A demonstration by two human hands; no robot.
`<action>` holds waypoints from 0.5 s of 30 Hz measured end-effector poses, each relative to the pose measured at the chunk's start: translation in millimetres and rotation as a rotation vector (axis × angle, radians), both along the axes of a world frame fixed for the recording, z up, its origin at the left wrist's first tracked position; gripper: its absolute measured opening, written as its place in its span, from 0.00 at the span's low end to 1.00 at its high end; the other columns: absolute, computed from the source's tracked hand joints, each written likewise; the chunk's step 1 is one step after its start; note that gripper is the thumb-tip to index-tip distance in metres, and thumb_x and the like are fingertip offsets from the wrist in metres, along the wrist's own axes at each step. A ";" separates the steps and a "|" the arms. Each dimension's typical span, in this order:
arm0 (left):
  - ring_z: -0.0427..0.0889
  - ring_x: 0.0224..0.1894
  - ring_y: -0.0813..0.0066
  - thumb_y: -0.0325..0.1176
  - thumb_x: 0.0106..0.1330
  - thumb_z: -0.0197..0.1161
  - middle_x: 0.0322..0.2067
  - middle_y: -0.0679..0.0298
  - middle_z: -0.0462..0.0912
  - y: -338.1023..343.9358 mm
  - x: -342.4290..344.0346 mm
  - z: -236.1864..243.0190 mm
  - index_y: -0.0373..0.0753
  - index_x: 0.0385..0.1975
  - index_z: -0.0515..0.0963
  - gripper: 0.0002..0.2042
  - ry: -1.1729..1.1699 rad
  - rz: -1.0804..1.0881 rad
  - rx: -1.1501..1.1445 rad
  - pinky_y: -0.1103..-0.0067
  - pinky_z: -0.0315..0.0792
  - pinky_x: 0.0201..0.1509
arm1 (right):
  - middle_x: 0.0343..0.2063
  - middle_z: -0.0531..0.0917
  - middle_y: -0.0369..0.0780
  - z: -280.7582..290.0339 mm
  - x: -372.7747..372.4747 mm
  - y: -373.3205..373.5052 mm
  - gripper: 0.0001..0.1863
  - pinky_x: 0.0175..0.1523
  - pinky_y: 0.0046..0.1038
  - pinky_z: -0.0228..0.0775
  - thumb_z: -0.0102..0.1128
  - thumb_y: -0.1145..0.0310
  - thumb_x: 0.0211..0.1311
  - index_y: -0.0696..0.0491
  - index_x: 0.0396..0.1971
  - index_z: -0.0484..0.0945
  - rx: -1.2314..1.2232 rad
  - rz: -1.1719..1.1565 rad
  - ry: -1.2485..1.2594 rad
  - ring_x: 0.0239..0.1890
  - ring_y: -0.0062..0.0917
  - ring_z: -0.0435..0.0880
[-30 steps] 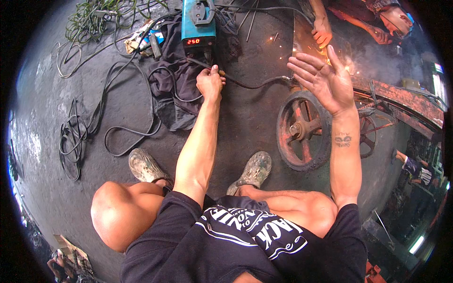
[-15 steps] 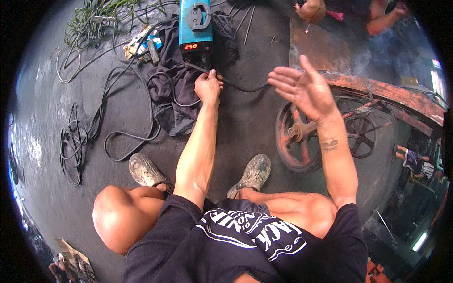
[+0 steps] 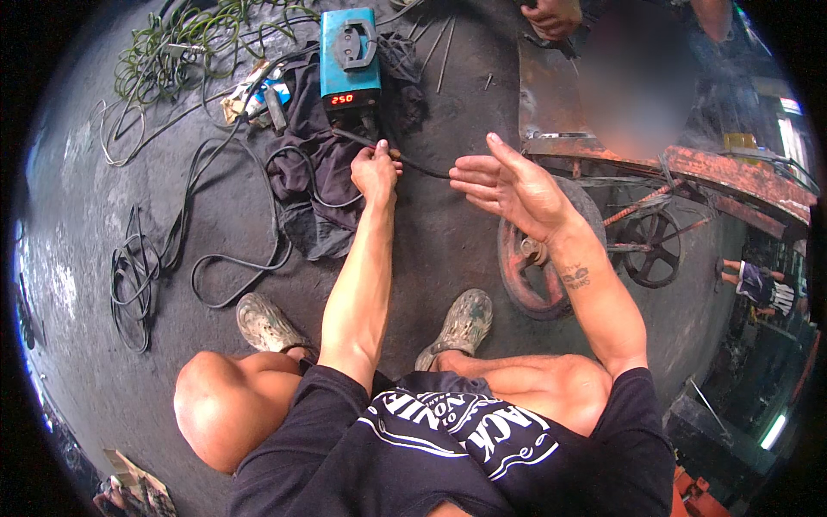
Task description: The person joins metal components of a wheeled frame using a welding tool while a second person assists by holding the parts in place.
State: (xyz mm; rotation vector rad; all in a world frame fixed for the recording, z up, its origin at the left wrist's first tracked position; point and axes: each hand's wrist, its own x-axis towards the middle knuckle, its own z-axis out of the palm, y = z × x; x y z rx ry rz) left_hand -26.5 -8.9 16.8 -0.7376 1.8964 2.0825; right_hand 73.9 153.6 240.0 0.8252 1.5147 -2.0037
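Observation:
My left hand (image 3: 376,175) is closed around a black cable (image 3: 422,165), just in front of a teal welding machine (image 3: 349,65). The machine stands on a dark crumpled cloth (image 3: 314,177), and its red display is lit. From my grip the cable runs right, passing behind my right hand (image 3: 515,188). That hand is raised and open, its fingers stretched out and thumb up, with nothing in it. Its fingertips overlap the cable in view; whether they touch it I cannot tell. The wheel (image 3: 530,276) of a rusty red frame lies just beyond that wrist.
Loose black cables (image 3: 133,276) lie on the floor at left, a green coiled hose (image 3: 177,52) beyond them. Thin rods (image 3: 445,56) lie right of the machine. Another person's hand (image 3: 553,17) is over a metal plate (image 3: 543,95) on the red frame (image 3: 732,172).
My right hand has moved left and lower, closer to my left hand, which still holds the cable. The other person has leaned in over the metal plate.

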 end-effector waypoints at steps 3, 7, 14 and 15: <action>0.83 0.20 0.76 0.38 0.73 0.63 0.23 0.59 0.86 1.9 0.8 -4.6 0.30 0.31 0.81 0.15 0.023 -0.018 -0.019 0.77 0.78 0.23 | 0.64 0.76 0.52 9.0 -1.0 14.6 0.39 0.74 0.39 0.60 0.41 0.39 0.78 0.64 0.65 0.71 0.052 0.002 0.071 0.70 0.39 0.72; 0.84 0.18 0.71 0.36 0.70 0.65 0.19 0.59 0.85 7.9 3.0 -1.6 0.32 0.28 0.81 0.13 -0.033 0.031 -0.020 0.72 0.77 0.23 | 0.69 0.71 0.50 83.5 -15.7 42.6 0.32 0.77 0.45 0.55 0.36 0.49 0.83 0.62 0.68 0.68 0.284 -0.044 0.487 0.72 0.41 0.69; 0.87 0.23 0.64 0.37 0.70 0.65 0.21 0.55 0.86 8.7 1.8 14.6 0.31 0.28 0.80 0.14 -0.110 0.040 -0.004 0.67 0.78 0.33 | 0.67 0.73 0.52 195.1 23.2 -5.5 0.38 0.78 0.45 0.52 0.43 0.44 0.79 0.64 0.70 0.65 0.940 0.317 0.758 0.72 0.41 0.69; 0.87 0.24 0.62 0.37 0.70 0.65 0.21 0.55 0.85 7.5 2.8 16.8 0.31 0.28 0.79 0.14 -0.103 0.034 -0.038 0.66 0.78 0.34 | 0.66 0.74 0.52 200.4 35.6 -26.9 0.40 0.77 0.46 0.55 0.51 0.43 0.74 0.64 0.68 0.67 0.936 0.427 0.677 0.71 0.42 0.71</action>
